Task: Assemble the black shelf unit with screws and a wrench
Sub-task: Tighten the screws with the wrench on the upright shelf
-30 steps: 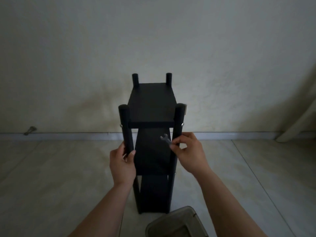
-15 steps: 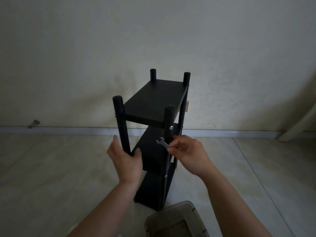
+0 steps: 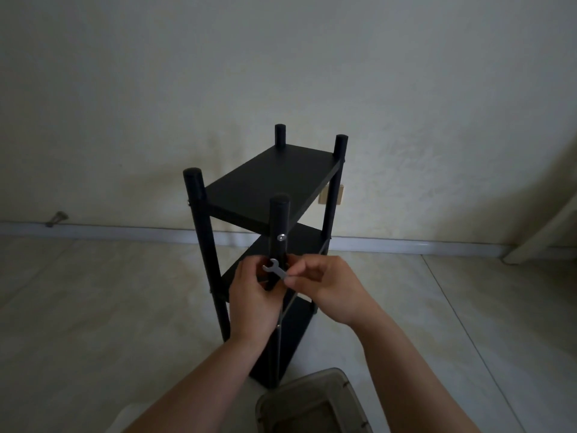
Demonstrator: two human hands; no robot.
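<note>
1. On the floor [image 3: 93, 307], just out from the wall [image 3: 281, 73], the black shelf unit [image 3: 268, 189] stands upright with one corner turned toward the camera; three shelves sit between its four round posts.
2. Both hands meet at the nearest post [image 3: 278, 223], below the silver screw [image 3: 282, 237] that shows under the top shelf.
3. The left hand [image 3: 253, 298] is wrapped around that post, fingers curled on it, holding the frame steady.
4. The right hand [image 3: 327, 289] pinches the handle end of the small flat wrench [image 3: 274, 267] between thumb and fingertips; its open jaw points up and left, against the post. Whether it sits on a bolt head I cannot tell, since the hands cover that spot.
5. Handling, as a judgement: the unit looks light and narrow, so it would tip or twist easily; gripping a post close to the joint being worked is the sensible hold.
6. The posts look smooth and painted, so a full wrap grips better than fingertips.
7. The wrench is thin, stiff metal with a short handle; a pinch gives little leverage and it could slip off a small head.
8. A grey bin [image 3: 312, 404] sits at the bottom edge, near the unit's base.
</note>
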